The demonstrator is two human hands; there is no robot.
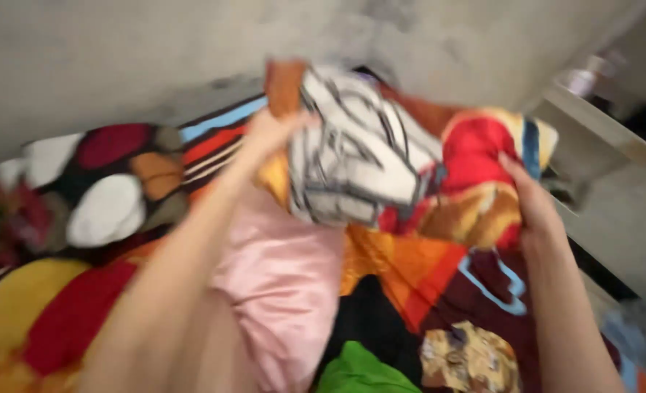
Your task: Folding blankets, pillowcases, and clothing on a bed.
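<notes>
Both hands hold up a bright printed blanket at centre-top of frame: left hand grips its upper-left edge w/ fingers closed on the fabric, right hand clutches the right edge, thumb over the red/yellow part. Blanket's bunched btwn the two grips & hangs down over a pink cloth at lower centre; green cloth at bottom, patterned bedding at left, all blurred

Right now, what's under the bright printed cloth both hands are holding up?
Under the printed cloth, held by the left hand and right hand, lie a pink cloth and a green piece. The bed surface below is covered.
</notes>
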